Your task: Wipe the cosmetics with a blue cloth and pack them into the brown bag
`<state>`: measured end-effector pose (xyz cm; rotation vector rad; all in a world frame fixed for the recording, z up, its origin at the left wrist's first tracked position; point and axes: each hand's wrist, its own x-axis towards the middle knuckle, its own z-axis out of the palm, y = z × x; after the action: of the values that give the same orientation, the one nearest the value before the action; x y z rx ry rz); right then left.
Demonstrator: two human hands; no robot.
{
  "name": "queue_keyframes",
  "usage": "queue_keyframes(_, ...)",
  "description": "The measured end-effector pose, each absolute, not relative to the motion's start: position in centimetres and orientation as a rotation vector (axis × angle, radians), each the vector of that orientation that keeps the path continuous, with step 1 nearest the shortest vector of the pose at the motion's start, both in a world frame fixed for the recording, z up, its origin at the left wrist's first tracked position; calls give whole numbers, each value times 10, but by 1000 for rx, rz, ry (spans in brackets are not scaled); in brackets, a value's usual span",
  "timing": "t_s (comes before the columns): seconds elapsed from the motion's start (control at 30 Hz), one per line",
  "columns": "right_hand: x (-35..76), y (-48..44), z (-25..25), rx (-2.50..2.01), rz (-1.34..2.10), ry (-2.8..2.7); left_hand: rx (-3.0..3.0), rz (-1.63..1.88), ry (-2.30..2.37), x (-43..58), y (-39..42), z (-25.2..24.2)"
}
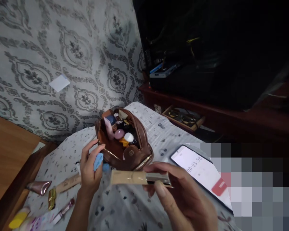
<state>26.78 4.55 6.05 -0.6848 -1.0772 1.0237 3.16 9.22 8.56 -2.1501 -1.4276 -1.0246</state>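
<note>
My right hand [180,192] pinches a slim beige foundation tube [128,177] by its silver cap. The tube lies level in front of the brown makeup bag [144,134]. At the bag's left rim, my left hand [91,163] has its fingertips on the zipped edge. A crumpled blue thing [98,161] shows against that hand's fingers; whether it is held I cannot tell. The bag gapes unzipped. Inside are a pale pink tube [109,127], a mauve rounded item [119,134], a white cap [128,137] and several other cosmetics.
Left of my left arm lie a rose metallic tube [39,187], a beige tube [68,183], a gold item [52,199], a lip gloss tube [64,211] and a yellow-capped item [19,218]. A phone [197,171] showing a timer rests right. Behind is an open drawer [183,118].
</note>
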Motion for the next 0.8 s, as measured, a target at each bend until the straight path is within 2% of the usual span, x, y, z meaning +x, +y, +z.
queue_keyframes(0.2, 271, 59, 84, -752, 794, -1110, -2085, -1141, -1363, 34, 98, 74)
queue_keyframes(0.47, 239, 104, 98, -654, 882, -1296, -2093, -1176, -1406, 31, 97, 68)
queue_keyframes(0.8, 249, 144, 111, -768, 584, -1504, -2220, -1172, -1447, 31, 97, 72)
